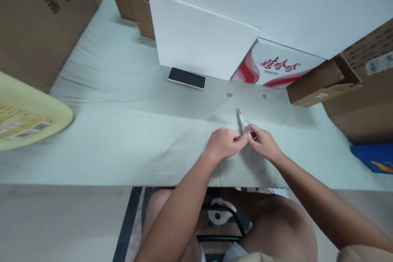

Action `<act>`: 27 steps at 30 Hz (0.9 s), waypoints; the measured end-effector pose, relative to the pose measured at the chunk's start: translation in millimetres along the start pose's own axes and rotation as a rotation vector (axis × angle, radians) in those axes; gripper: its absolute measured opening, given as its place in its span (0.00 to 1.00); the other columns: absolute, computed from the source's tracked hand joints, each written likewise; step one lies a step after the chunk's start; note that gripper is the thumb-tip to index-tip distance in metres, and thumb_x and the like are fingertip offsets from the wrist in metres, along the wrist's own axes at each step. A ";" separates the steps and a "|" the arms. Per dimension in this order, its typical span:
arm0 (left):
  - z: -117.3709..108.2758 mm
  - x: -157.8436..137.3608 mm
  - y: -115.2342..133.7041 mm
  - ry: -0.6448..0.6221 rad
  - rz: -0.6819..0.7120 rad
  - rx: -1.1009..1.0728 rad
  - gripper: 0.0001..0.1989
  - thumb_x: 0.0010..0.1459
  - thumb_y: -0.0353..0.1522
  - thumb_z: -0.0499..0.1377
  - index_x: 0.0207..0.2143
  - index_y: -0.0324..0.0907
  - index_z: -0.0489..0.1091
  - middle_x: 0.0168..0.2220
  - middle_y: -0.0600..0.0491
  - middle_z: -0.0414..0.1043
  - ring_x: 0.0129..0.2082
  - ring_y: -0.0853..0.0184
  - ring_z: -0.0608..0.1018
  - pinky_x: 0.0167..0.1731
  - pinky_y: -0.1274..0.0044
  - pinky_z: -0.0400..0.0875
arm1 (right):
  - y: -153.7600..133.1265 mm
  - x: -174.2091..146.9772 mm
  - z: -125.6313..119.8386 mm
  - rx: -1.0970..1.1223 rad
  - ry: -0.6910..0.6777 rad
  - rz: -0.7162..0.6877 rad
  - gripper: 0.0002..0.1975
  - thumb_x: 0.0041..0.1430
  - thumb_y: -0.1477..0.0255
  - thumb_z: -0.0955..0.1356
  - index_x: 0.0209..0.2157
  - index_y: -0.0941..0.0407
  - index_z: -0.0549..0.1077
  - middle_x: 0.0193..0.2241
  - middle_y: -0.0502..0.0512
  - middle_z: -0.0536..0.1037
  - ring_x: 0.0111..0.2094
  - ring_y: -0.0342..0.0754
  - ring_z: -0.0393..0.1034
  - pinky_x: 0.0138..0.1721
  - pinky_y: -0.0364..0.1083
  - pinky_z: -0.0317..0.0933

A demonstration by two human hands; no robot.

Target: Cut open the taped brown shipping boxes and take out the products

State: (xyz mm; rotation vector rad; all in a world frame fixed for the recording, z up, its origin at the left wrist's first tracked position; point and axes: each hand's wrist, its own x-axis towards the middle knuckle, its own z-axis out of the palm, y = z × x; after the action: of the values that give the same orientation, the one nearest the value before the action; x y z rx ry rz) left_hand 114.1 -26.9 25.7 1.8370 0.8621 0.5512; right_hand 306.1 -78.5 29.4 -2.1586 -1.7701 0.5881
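A slim white pen-like tool [242, 120] with a pointed grey tip slants up and left, away from me, over the cloth-covered table [123, 147]. My right hand [263, 142] pinches its near end between thumb and fingers. Close against it, my left hand [224, 143] is closed, knuckles up, its thumb and forefinger meeting my right thumb. Whatever my left fingers grip is hidden. Beyond the tip lie two small brown scraps [229, 94], apart from each other. The exact kind of tool is too small to make out.
A phone [186, 78] lies before a large white carton [202, 37] with a red printed panel. Brown boxes [319, 84] stand at the right and back left. A yellow container [33, 110] sits at the left, a blue item [373, 157] at the right edge.
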 end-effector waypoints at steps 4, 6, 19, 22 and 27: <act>-15.9 -9.0 -1.6 0.068 -0.017 -0.039 0.25 0.61 0.39 0.54 0.14 0.43 0.49 0.17 0.59 0.48 0.22 0.71 0.53 0.28 0.72 0.47 | -38.8 13.5 39.8 0.076 0.123 -0.071 0.12 0.57 0.59 0.61 0.38 0.52 0.66 0.21 0.46 0.66 0.23 0.45 0.60 0.28 0.45 0.56; -25.7 -17.4 -3.8 0.091 -0.042 -0.033 0.24 0.59 0.39 0.55 0.15 0.43 0.49 0.17 0.58 0.48 0.22 0.71 0.53 0.28 0.72 0.48 | -55.8 19.7 61.2 0.082 0.132 -0.106 0.13 0.53 0.60 0.63 0.39 0.52 0.66 0.23 0.47 0.69 0.25 0.46 0.61 0.29 0.45 0.57; -278.6 44.0 -67.8 0.828 -0.174 0.194 0.21 0.64 0.31 0.58 0.21 0.43 0.51 0.23 0.59 0.51 0.27 0.73 0.57 0.31 0.76 0.53 | -66.4 21.5 100.4 -0.014 0.312 -0.327 0.08 0.66 0.64 0.62 0.38 0.52 0.68 0.26 0.51 0.72 0.26 0.50 0.68 0.31 0.48 0.60; -342.7 129.4 -83.0 0.890 -0.143 0.370 0.12 0.65 0.29 0.62 0.32 0.40 0.61 0.34 0.57 0.59 0.36 0.74 0.62 0.43 0.79 0.59 | -67.5 22.7 99.9 -0.034 0.321 -0.368 0.04 0.67 0.67 0.63 0.38 0.51 0.68 0.27 0.50 0.73 0.25 0.48 0.69 0.28 0.47 0.62; -391.8 229.9 -102.6 0.973 -0.165 0.512 0.27 0.66 0.27 0.62 0.64 0.34 0.59 0.59 0.42 0.51 0.66 0.51 0.60 0.63 0.65 0.54 | -75.4 25.8 92.7 0.000 0.275 -0.384 0.01 0.64 0.70 0.64 0.37 0.49 0.67 0.24 0.50 0.71 0.22 0.48 0.68 0.21 0.46 0.64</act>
State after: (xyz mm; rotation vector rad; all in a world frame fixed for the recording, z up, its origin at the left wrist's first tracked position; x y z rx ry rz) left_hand -43.9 406.7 88.1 1.8787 1.9205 1.2423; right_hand 200.7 -41.1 -19.9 -1.7286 -1.9468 0.1864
